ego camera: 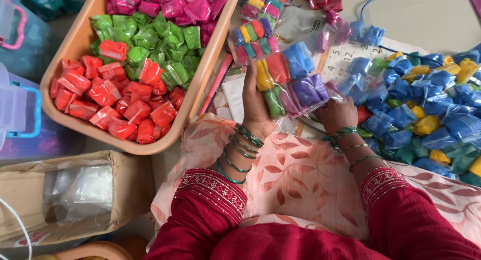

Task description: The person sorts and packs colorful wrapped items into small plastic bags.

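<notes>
The left hand [255,107] was cupped under and behind a clear plastic bag of small coloured powder packets [290,82], its fingers curled up along the bag's near-left edge where yellow, red and green packets showed through the film. The right hand [338,114] pinched the bag's lower right corner, beside the purple packets, with fingers pressed together on the plastic; the fingertips themselves were partly hidden by the bag. So the bag sat held between both hands, above a peach leaf-patterned cloth [295,180] spread over the lap. Just left of the grip stood a long tan plastic tub [67,47] filled with red, green and pink packets. Right of the grip lay a loose heap of blue, yellow and green packets [426,114], near the right wrist. Above the grip lay another filled clear bag of mixed packets [255,37]. Well left and below the grip lay an open brown cardboard box [75,195] holding clear plastic.
</notes>
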